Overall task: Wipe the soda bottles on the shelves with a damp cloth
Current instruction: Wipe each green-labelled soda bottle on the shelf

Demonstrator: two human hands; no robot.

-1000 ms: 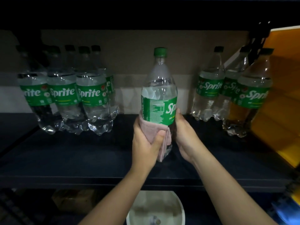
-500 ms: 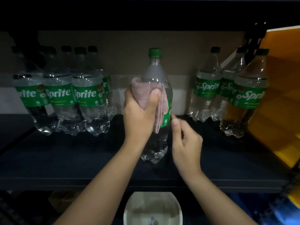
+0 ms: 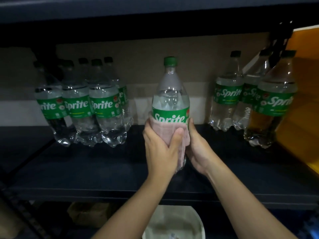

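Cloth [image 3: 170, 133] lower now — bottle [image 3: 170, 100] label showing.

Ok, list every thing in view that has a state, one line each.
Held Sprite bottle: capped, upright, gripped in both hands.
Pink cloth: wrapped around the held bottle's lower body, below the label.
Left hand: fingers curled, pressing the cloth onto the bottle.
Right hand: gripping the bottle's right side.
Left bottle group: capped, standing on the shelf.
Right bottle group: capped, standing.
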